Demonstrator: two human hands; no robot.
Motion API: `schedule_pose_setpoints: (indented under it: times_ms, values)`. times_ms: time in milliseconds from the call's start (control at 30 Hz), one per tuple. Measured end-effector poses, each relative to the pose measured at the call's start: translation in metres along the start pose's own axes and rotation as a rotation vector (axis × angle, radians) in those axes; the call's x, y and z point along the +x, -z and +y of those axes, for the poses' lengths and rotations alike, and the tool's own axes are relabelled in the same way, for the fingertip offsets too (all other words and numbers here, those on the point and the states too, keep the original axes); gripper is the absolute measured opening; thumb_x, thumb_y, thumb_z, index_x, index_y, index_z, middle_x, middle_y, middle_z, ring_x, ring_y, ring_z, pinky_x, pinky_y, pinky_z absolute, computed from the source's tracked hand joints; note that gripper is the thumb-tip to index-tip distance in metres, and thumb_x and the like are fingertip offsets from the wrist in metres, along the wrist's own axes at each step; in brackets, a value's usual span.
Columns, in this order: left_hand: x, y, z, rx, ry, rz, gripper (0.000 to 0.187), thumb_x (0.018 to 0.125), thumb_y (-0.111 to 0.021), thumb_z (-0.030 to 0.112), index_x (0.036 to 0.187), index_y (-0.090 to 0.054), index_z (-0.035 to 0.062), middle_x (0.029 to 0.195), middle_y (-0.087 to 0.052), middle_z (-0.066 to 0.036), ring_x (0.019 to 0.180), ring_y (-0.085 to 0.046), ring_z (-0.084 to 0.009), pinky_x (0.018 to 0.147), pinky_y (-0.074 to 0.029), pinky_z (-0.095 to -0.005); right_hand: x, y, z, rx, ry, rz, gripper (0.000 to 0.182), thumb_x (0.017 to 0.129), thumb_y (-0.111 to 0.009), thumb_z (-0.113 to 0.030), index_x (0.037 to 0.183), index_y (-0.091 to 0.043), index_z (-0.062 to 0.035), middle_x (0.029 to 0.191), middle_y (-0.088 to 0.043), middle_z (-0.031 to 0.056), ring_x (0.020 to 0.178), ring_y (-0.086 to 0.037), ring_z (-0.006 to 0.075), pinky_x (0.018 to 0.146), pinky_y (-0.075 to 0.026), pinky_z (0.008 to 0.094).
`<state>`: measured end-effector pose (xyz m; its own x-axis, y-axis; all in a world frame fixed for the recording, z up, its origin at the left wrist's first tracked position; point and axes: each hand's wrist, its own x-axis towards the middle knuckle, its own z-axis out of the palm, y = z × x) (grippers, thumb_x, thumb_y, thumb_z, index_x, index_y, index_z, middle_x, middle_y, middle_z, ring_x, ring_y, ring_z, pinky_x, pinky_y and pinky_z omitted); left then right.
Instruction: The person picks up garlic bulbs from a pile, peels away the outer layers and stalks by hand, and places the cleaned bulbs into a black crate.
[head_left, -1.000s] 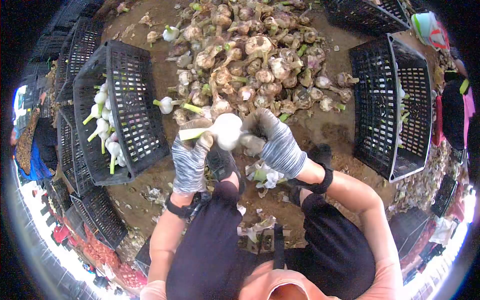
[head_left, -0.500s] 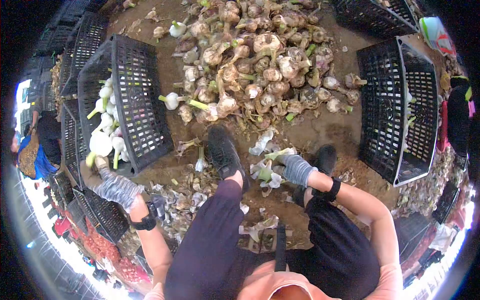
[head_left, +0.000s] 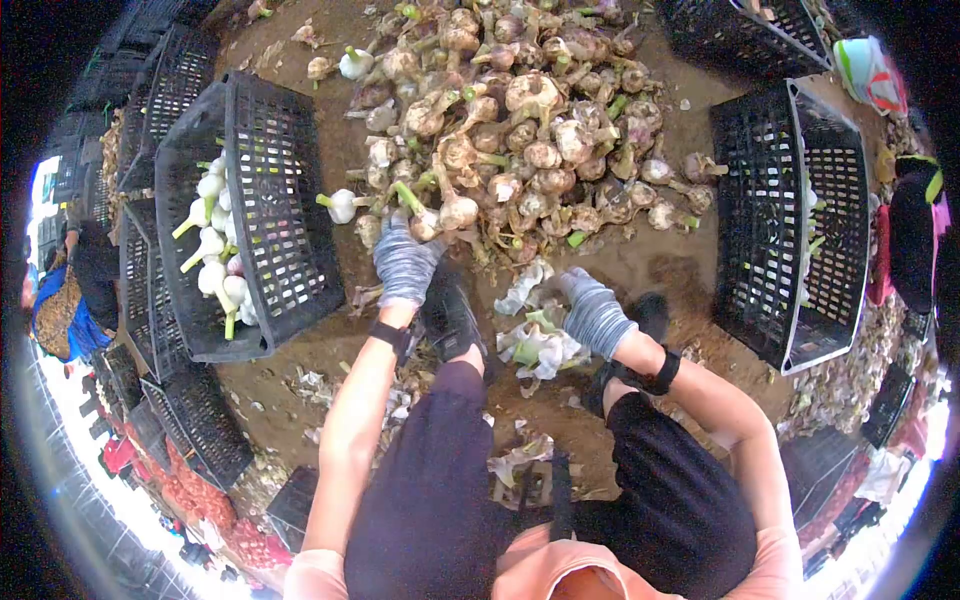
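My left hand (head_left: 405, 262), in a grey striped glove, is at the near edge of a heap of garlic bulbs (head_left: 540, 150). Its fingers and thumb close around a garlic bulb (head_left: 425, 223) with a cut green stem. My right hand (head_left: 596, 316), gloved alike, hangs between my shoes with curled fingers; whatever may be inside them is hidden. Just beside it lie pale, leafy garlic skins (head_left: 541, 346). At the left, a black crate (head_left: 280, 200) holds several cleaned white garlic bulbs (head_left: 211, 243).
Another black crate (head_left: 765, 220) stands on the right with some white bulbs inside. A single garlic bulb (head_left: 342, 206) lies left of the heap. Peeled skins (head_left: 520, 455) litter the dirt floor near my feet. A person (head_left: 95, 265) is at the far left.
My left hand has moved from the left crate to the heap, leaving a white bulb in the crate. The bulb at its fingers has tilted slightly. Leafy skins have dropped below my right hand.
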<state>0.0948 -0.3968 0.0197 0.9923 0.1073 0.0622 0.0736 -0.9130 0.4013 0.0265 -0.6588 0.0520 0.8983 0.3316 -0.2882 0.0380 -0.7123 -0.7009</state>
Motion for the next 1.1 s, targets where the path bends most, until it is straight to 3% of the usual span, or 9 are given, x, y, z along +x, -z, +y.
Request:
schedule_pose_setpoints:
  times_ms: [133,167,200,333,367,633,833,933,1100]
  values:
    - [-0.012,-0.009,-0.01,-0.837,0.25,-0.282,0.058,0.061,-0.078,0.012,0.111,-0.049,0.0028,0.101,-0.057,-0.011,0.091,-0.055,-0.0183,0.081,-0.046,-0.0311,0.012,0.032,-0.013,0.564,-0.231,-0.073,0.027,0.081,-0.063,-0.025,0.098,-0.062,-0.0037,0.092,-0.063,0.0184,0.085,-0.062,0.0277,0.074,-0.049,0.0338]
    - [-0.013,0.005,0.001,-0.996,0.238,-0.375,0.056,0.063,-0.077,0.013,0.11,-0.048,0.0038,0.1,-0.057,-0.01,0.09,-0.054,-0.0172,0.079,-0.048,-0.0312,0.015,0.033,-0.01,0.545,-0.071,0.048,0.028,0.084,-0.06,-0.025,0.101,-0.061,-0.0025,0.093,-0.063,0.0163,0.086,-0.061,0.0244,0.077,-0.048,0.0323]
    - [-0.011,0.048,0.051,-0.678,0.026,-0.342,0.061,0.061,-0.076,0.008,0.114,-0.048,0.0023,0.106,-0.056,-0.008,0.097,-0.054,-0.0182,0.085,-0.045,-0.0295,0.019,0.042,-0.016,0.612,-0.047,0.052,0.031,0.085,-0.059,-0.027,0.104,-0.06,-0.0028,0.094,-0.063,0.0154,0.088,-0.061,0.0231,0.078,-0.047,0.0324]
    - [-0.015,0.055,0.095,-0.768,-0.154,-0.478,0.063,0.065,-0.075,0.01,0.121,-0.046,0.0032,0.111,-0.055,-0.011,0.102,-0.053,-0.0188,0.091,-0.042,-0.0308,0.029,0.063,-0.025,0.637,0.016,0.099,0.043,0.085,-0.059,-0.034,0.113,-0.054,-0.0018,0.1,-0.061,0.0155,0.094,-0.059,0.0227,0.082,-0.045,0.0333]
    - [-0.016,0.051,0.101,-0.925,-0.11,-0.552,0.063,0.066,-0.075,0.013,0.122,-0.047,0.0038,0.113,-0.056,-0.012,0.104,-0.053,-0.0201,0.092,-0.041,-0.0318,0.031,0.062,-0.023,0.649,0.036,0.12,0.047,0.084,-0.059,-0.036,0.114,-0.053,-0.0008,0.1,-0.061,0.0166,0.094,-0.059,0.0235,0.082,-0.045,0.0336]
    - [-0.01,0.054,0.129,-0.633,-0.301,-0.548,0.058,0.066,-0.067,0.007,0.121,-0.05,0.0031,0.116,-0.056,-0.01,0.108,-0.051,-0.0179,0.096,-0.038,-0.0307,0.027,0.066,-0.013,0.762,-0.057,0.172,0.04,0.084,-0.062,-0.026,0.111,-0.052,0.002,0.096,-0.062,0.0134,0.085,-0.057,0.0162,0.077,-0.046,0.0308]
    - [-0.003,0.053,0.133,-1.001,-0.028,-0.849,0.061,0.064,-0.072,0.014,0.12,-0.051,0.0036,0.112,-0.057,-0.008,0.105,-0.052,-0.0176,0.094,-0.04,-0.0305,0.02,0.089,-0.015,0.819,-0.159,0.034,0.033,0.085,-0.061,-0.022,0.106,-0.056,0.0024,0.092,-0.063,0.0075,0.085,-0.054,0.0111,0.078,-0.046,0.0289]
    - [-0.001,0.057,0.134,-1.322,0.311,-1.089,0.068,0.064,-0.075,0.019,0.124,-0.047,0.0042,0.112,-0.056,-0.008,0.105,-0.052,-0.0172,0.093,-0.04,-0.0302,0.018,0.095,-0.014,0.921,-0.181,0.006,0.035,0.086,-0.06,-0.026,0.105,-0.057,0.0038,0.09,-0.063,0.003,0.082,-0.053,0.0086,0.076,-0.045,0.0256]
    - [-0.012,0.039,0.138,-1.075,-0.212,-0.633,0.082,0.064,-0.078,0.025,0.131,-0.036,0.0023,0.121,-0.05,-0.011,0.113,-0.047,-0.0205,0.097,-0.038,-0.0332,0.024,0.077,0.003,1.03,-0.343,0.108,0.034,0.086,-0.061,-0.028,0.099,-0.059,0.0034,0.085,-0.063,0.0026,0.079,-0.054,0.0076,0.072,-0.045,0.0235]
